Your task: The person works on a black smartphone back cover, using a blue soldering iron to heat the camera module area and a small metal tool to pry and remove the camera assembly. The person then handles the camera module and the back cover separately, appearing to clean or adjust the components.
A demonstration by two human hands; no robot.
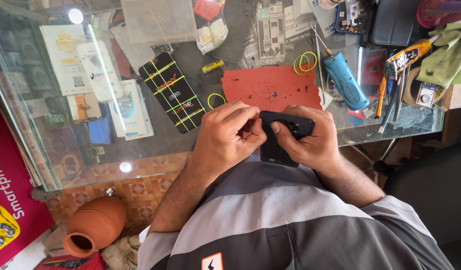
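Note:
A small black keypad phone (280, 137) sits between both hands, just in front of the glass counter's near edge. My left hand (225, 135) pinches its left edge, thumb and fingertips curled against the case. From the right, my right hand (310, 137) wraps around the phone's top, thumb pressed on its upper face. Directly behind the hands a red work mat (270, 87) lies on the glass.
The glass counter (155, 145) carries a black phone box with yellow bands (173, 92), packaged accessories (98, 70), yellow rubber bands (304, 62), a blue cylinder (345, 80), screwdrivers (380, 97), a glue tube (408, 52) and a green cloth (448, 55). A clay pot (93, 225) stands on the floor, lower left.

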